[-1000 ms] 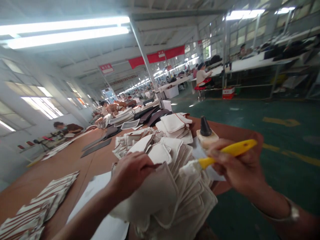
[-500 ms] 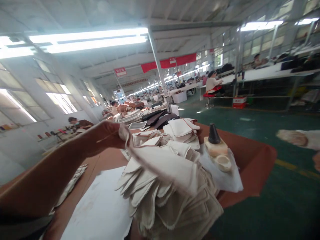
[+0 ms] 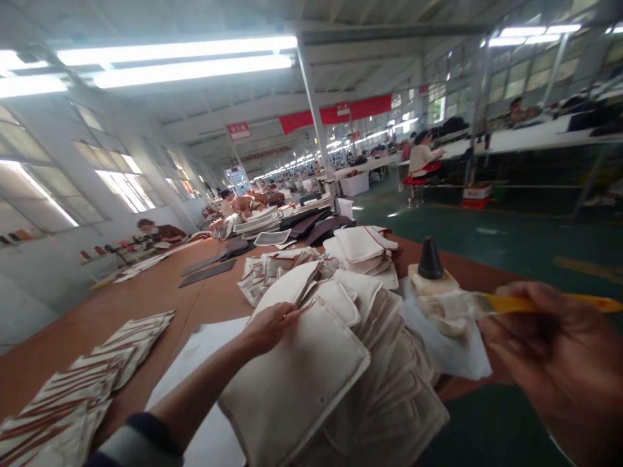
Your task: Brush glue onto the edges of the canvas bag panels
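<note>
My left hand (image 3: 272, 326) is closed on the upper edge of a cream fabric piece (image 3: 302, 376), which lies over a fanned pile of similar pieces (image 3: 389, 383). At the right, my right hand (image 3: 549, 344) grips a brush (image 3: 516, 303) by its yellow handle. The pale bristles point left, over a small round dish (image 3: 445, 314). Right behind the dish stands a black cone-shaped nozzle (image 3: 430, 259) on a pale block-like container. White paper (image 3: 195, 370) lies under my left forearm.
Overlapping cream and brown strips (image 3: 82, 389) lie on the brown table (image 3: 195, 301) at left. More cream stacks (image 3: 357, 246) and dark pieces (image 3: 316, 227) stand farther back. One person (image 3: 165, 232) sits at far left, another (image 3: 422, 159) on a red stool.
My left arm has come down from its raised position, and the cream piece now lies flatter over the pile. My right hand has come in from the right edge with the brush over the dish.
</note>
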A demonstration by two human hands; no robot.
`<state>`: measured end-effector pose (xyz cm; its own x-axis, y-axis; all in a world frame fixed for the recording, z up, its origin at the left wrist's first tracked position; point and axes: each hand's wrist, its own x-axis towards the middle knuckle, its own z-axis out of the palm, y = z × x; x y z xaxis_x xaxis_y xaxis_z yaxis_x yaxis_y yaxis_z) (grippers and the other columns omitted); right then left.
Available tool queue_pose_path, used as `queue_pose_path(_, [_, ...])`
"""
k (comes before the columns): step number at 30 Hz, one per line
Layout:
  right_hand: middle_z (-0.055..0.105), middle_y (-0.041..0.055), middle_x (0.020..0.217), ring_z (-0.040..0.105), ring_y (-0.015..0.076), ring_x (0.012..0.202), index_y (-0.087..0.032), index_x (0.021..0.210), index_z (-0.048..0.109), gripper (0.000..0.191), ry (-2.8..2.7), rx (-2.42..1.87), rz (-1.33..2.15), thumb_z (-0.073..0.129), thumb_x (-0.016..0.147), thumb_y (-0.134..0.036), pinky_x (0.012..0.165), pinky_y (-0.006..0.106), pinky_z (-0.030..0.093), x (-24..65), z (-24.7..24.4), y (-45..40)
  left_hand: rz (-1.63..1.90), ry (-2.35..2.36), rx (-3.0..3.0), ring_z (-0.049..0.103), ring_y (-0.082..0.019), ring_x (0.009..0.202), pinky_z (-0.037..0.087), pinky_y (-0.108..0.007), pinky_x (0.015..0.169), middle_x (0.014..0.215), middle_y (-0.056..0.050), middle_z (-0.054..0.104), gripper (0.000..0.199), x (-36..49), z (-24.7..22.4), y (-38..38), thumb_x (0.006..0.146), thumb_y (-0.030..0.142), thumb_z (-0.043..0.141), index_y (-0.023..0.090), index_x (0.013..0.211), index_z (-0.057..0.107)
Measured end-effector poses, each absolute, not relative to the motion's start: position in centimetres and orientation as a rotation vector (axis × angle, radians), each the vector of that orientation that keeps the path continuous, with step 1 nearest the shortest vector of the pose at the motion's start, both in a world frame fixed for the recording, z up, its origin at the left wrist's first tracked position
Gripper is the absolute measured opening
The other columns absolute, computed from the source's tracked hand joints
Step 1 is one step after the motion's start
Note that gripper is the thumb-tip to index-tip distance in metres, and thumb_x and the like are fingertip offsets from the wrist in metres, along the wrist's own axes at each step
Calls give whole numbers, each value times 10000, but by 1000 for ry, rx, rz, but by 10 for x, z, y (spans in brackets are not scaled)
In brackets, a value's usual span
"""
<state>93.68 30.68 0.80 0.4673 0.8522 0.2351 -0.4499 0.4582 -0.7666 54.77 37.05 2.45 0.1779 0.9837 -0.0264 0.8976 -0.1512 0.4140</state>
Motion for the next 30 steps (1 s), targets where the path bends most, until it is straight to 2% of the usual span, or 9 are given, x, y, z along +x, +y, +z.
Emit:
queue_pose_path(2, [387, -13, 518, 375, 63, 412, -170, 650, 638, 269, -543, -691, 1063, 863, 596, -307, 357, 208, 304, 914, 14, 309, 341, 1787, 2077, 642, -227, 806, 440, -294, 715, 832, -51, 720, 386, 569, 15, 385, 910, 495, 485, 201, 895, 734])
queue_pose_path(5, [379, -43, 489, 341, 54, 394, -169, 692, 627, 322, -501, -646, 1142, 895, 575, -304, 354, 180, 312, 887, 10, 321, 362, 1798, 2012, 652, -222, 827, 429, -282, 696, 872, -55, 736, 295, 581, 5, 397, 840, 404, 583, 189, 947, 754])
queue_pose_path(8, [405, -48, 496, 346, 58, 399, -156, 759, 625, 299, -654, -613, 1136, 855, 671, -326, 363, 167, 294, 869, -2, 339, 357, 1789, 1975, 647, -205, 792, 422, -269, 656, 859, -40, 734, 288, 583, 0, 395, 786, 354, 621, 181, 976, 751])
queue_pose_path(12, [447, -41, 525, 373, 72, 415, -151, 808, 597, 299, -880, -612, 1120, 779, 798, -388, 380, 176, 286, 849, -19, 360, 365, 1819, 2014, 610, -200, 793, 380, -274, 653, 822, -41, 700, 197, 589, -2, 381, 804, 320, 587, 167, 852, 701])
queue_pose_path(14, [472, -34, 551, 389, 79, 429, -152, 815, 584, 307, -982, -632, 1096, 740, 850, -414, 392, 189, 297, 840, -26, 367, 373, 1847, 2034, 592, -202, 785, 360, -282, 652, 802, -45, 680, 193, 591, -3, 375, 826, 324, 570, 163, 841, 675])
queue_pose_path(19, [471, -22, 542, 386, 97, 456, -162, 844, 595, 264, -1087, -668, 970, 675, 918, -403, 423, 220, 294, 828, -31, 375, 402, 1735, 2145, 607, -208, 869, 408, -291, 747, 952, -55, 686, 290, 589, -11, 366, 836, 352, 585, 182, 1046, 689])
queue_pose_path(21, [467, -20, 549, 383, 100, 463, -171, 851, 589, 234, -1082, -655, 969, 653, 935, -379, 432, 229, 291, 827, -29, 374, 410, 1708, 2185, 607, -215, 886, 415, -298, 766, 958, -63, 677, 251, 588, -15, 365, 819, 344, 597, 179, 967, 716])
queue_pose_path(24, [462, -22, 546, 376, 100, 459, -170, 832, 581, 258, -1114, -649, 967, 644, 936, -397, 432, 229, 288, 825, -28, 371, 461, 1749, 2099, 603, -206, 823, 405, -287, 710, 869, -48, 681, 213, 590, -16, 362, 783, 342, 621, 165, 854, 718])
queue_pose_path(30, [487, -3, 559, 419, 113, 490, -154, 787, 605, 263, -1447, -775, 681, 592, 933, -372, 460, 229, 316, 817, -29, 374, 525, 1680, 1808, 585, -182, 738, 384, -261, 629, 776, -6, 687, 288, 595, -3, 349, 784, 412, 631, 161, 887, 727])
